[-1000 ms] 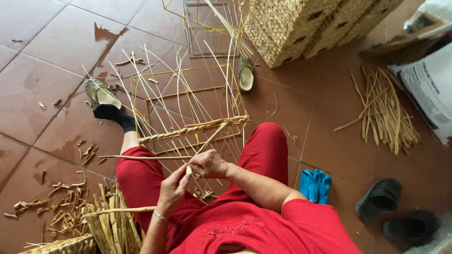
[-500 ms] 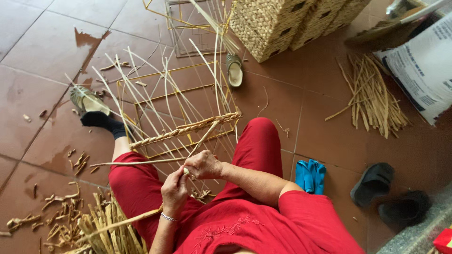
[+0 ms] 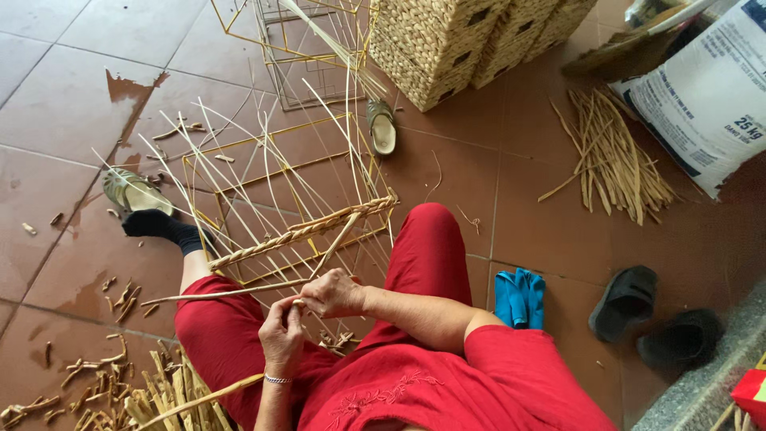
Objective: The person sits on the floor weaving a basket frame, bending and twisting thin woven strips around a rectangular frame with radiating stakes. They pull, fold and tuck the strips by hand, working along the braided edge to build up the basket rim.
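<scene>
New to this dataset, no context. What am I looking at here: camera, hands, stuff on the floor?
There is no machine here: a person in red sits on a tiled floor, filmed by one camera worn on the head and looking down, so you see their own arms and legs. Both hands meet over the lap: the left hand and right hand pinch a long pale straw strand between them. Just beyond stands a yellow wire frame with upright straws and a woven band across it. Around it lie straw scraps, a loose bundle of straws, finished woven baskets, a white sack, blue gloves and dark sandals.
</scene>
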`<control>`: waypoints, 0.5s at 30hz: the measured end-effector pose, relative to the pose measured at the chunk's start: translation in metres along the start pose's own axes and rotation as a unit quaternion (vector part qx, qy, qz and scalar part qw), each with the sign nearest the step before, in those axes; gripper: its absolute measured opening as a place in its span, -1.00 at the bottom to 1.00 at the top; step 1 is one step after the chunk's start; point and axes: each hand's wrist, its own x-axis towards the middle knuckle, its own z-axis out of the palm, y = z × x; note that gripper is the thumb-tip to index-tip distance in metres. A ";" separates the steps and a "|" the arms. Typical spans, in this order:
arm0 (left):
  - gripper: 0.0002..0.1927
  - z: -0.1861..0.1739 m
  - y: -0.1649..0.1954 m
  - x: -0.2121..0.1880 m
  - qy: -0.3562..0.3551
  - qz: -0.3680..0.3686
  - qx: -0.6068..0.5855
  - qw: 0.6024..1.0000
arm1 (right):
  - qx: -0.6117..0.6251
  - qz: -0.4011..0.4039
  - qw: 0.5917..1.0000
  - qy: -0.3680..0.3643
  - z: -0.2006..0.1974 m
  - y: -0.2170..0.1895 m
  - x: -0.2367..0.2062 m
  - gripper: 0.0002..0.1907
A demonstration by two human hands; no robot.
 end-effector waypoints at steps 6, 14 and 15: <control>-0.69 -0.008 0.004 0.008 -0.031 -0.037 0.033 0.998 | 0.009 0.018 1.000 -0.019 -0.009 -0.003 0.004 -0.86; -0.81 -0.069 0.020 0.019 0.009 0.107 0.237 0.965 | 0.139 0.023 0.989 -0.032 -0.033 0.001 0.013 -0.65; -0.82 -0.079 0.019 0.020 0.017 0.122 0.237 0.964 | 0.153 0.058 0.985 -0.052 -0.036 0.001 0.014 -0.68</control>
